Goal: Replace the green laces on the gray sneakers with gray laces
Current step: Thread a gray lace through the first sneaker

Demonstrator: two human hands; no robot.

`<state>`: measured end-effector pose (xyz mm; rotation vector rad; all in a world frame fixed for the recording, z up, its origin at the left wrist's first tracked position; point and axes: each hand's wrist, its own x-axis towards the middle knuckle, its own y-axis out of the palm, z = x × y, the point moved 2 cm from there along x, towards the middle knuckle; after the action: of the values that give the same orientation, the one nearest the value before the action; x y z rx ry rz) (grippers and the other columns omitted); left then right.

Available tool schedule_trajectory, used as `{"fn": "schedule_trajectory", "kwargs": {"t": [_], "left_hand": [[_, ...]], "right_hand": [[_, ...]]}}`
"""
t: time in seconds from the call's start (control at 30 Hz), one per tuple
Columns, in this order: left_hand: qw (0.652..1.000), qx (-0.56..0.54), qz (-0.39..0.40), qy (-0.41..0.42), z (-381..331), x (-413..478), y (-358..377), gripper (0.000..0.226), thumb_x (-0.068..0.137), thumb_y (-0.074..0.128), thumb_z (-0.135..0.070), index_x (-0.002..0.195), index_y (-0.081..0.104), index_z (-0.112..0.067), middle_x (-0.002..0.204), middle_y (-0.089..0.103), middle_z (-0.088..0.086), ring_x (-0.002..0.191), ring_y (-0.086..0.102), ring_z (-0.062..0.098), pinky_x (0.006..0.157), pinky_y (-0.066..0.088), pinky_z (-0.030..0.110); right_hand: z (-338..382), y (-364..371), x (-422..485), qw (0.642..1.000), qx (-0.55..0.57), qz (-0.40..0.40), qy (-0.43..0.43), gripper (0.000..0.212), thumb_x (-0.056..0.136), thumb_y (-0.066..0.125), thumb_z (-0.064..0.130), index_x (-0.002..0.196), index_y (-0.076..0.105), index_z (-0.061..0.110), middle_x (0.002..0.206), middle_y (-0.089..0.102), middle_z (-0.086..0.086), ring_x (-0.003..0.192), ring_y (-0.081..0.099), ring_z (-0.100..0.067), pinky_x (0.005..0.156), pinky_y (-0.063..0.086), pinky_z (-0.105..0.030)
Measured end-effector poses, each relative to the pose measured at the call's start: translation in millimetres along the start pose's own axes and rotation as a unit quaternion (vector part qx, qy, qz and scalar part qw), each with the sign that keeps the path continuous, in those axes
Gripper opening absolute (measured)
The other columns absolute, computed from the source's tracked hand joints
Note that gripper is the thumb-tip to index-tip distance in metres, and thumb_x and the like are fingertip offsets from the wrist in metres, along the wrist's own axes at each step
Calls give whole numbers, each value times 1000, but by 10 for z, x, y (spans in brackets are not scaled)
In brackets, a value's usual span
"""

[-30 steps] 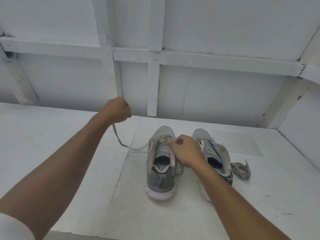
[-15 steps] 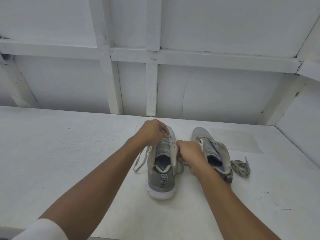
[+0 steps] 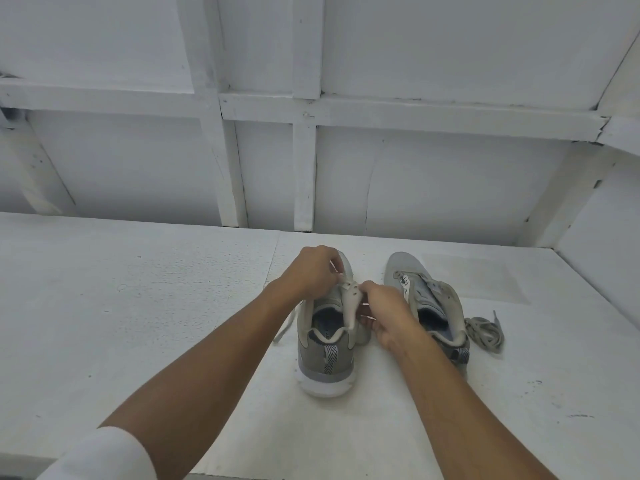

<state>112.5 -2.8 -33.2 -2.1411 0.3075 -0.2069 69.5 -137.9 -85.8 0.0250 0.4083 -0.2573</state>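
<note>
While the left hand (image 3: 313, 270) pinches a flat lace (image 3: 286, 323) at the gray sneaker's (image 3: 325, 358) eyelets, the right hand (image 3: 384, 311) clasps its perforated flap (image 3: 350, 303). A coiled lace (image 3: 483, 332) lies far right on the grainy surface (image 3: 138, 306).

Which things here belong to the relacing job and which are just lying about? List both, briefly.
Job: left hand, right hand, sneaker being laced, loose lace, second sneaker, bundled lace.
Just there: white table, framed wall.
</note>
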Motion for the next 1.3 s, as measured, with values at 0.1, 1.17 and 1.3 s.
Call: {"fn": "schedule_trajectory", "kwargs": {"t": [0.1,1.17,1.3], "left_hand": [[1000,2,1,1,6,7,8,10,88,68,-21,97,65,-16,94,61,-1,88,58,16,75,45,23],[999,17,-34,1,7,-93,-50,29,86,70,-24,114,63,-21,113,68,-5,110,58,17,99,43,41],[982,-72,-164,-57,121,-344,-108,21,82,73,-27,101,66,-23,98,65,-8,94,59,12,79,45,25]], "right_hand": [[2,1,-5,1000,4,-3,-1,17,92,47,14,82,59,10,77,59,-9,64,52,-19,55,41,-28],[366,5,3,969,-224,29,-98,17,92,58,10,79,68,15,89,71,-12,74,66,-24,51,48,-24],[416,19,30,939,-304,3,-158,21,88,59,9,70,66,19,80,71,-10,67,69,-23,54,55,-27]]}}
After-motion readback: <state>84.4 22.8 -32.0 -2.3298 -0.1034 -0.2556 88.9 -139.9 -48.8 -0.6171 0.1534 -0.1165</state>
